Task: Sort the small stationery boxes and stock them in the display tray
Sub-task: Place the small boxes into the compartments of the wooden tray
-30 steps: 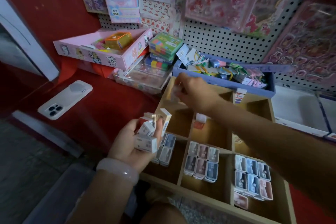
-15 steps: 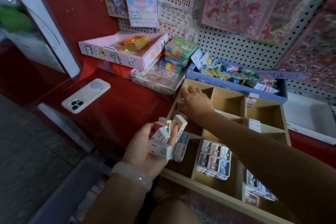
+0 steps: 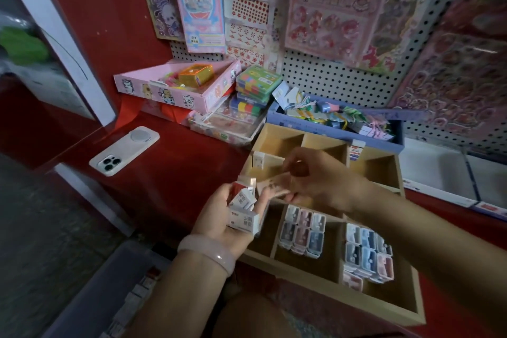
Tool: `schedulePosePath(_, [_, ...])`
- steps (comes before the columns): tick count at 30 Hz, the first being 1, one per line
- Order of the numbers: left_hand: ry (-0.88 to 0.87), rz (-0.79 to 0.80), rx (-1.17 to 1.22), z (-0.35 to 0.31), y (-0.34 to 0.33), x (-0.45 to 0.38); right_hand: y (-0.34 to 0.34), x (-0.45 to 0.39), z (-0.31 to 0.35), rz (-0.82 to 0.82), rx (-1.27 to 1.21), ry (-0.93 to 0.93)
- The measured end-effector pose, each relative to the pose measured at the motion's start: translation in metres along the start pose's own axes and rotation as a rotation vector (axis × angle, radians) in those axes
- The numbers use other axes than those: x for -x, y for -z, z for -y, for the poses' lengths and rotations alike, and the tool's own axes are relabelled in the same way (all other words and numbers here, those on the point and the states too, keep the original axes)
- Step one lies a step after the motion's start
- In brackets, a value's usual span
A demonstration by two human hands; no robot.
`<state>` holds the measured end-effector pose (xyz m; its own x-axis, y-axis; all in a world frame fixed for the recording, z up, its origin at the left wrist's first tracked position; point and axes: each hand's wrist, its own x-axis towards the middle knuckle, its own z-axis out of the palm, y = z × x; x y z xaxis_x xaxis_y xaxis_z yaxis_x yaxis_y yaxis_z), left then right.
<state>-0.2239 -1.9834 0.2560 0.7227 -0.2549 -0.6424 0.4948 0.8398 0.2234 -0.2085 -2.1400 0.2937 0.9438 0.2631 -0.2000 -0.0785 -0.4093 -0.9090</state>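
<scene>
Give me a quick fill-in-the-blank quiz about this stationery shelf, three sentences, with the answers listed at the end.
1. The left hand holds a bunch of small white boxes and wears a pale ____ on its wrist.
2. The white phone lies camera side up on the ____ counter.
3. The orange box sits inside the ____ cardboard tray.

Answers: bangle; red; pink
</scene>
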Motion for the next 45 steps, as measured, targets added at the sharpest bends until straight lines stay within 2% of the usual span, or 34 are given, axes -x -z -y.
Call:
schedulePosePath(5, [0.042,-0.047,0.033,0.012,-0.006,-0.002,0.045,0.018,-0.024,-0.261,-0.754,-0.063])
schedulePosePath(8, [0.086,-0.044,0.019,0.022,-0.012,-0.008,0.064,0.037,-0.051,-0.376,-0.911,-0.021])
schedulePosePath(10, [0.104,-0.031,-0.006,0.028,-0.016,-0.014,0.071,0.054,-0.068,-0.381,-0.748,-0.01])
schedulePosePath(13, [0.117,-0.029,-0.033,0.04,-0.023,-0.016,0.078,0.07,-0.092,-0.467,-0.155,-0.028])
schedulePosePath(16, [0.111,-0.038,-0.067,0.052,-0.029,-0.012,0.081,0.07,-0.11,-0.554,0.253,-0.028])
schedulePosePath(19, [0.1,-0.057,-0.103,0.06,-0.029,-0.011,0.075,0.063,-0.123,-0.546,0.485,0.039])
schedulePosePath(23, [0.076,-0.095,-0.123,0.065,-0.029,-0.009,0.063,0.049,-0.13,-0.488,0.637,0.108])
schedulePosePath(27, [0.05,-0.106,-0.133,0.068,-0.029,-0.005,0.06,0.04,-0.129,-0.42,0.656,0.103])
schedulePosePath(34, [0.073,-0.062,-0.177,0.071,-0.027,0.0,0.068,0.037,-0.118,-0.271,0.654,-0.121])
schedulePosePath(36, [0.095,-0.054,-0.186,0.071,-0.027,0.001,0.073,0.038,-0.107,-0.293,0.706,-0.112])
schedulePosePath(37, [0.106,-0.048,-0.192,0.073,-0.027,0.002,0.074,0.039,-0.1,-0.341,0.693,-0.085])
schedulePosePath(39, [0.121,-0.028,-0.213,0.077,-0.028,0.003,0.071,0.042,-0.08,-0.355,0.434,-0.052])
schedulePosePath(41, [0.132,0.002,-0.242,0.082,-0.031,0.005,0.062,0.045,-0.058,-0.169,0.079,-0.085])
schedulePosePath(42, [0.138,0.02,-0.255,0.084,-0.032,0.006,0.058,0.046,-0.051,-0.063,0.02,-0.1])
schedulePosePath(45, [0.169,0.04,-0.255,0.085,-0.034,0.009,0.055,0.048,-0.042,0.098,0.122,-0.097])
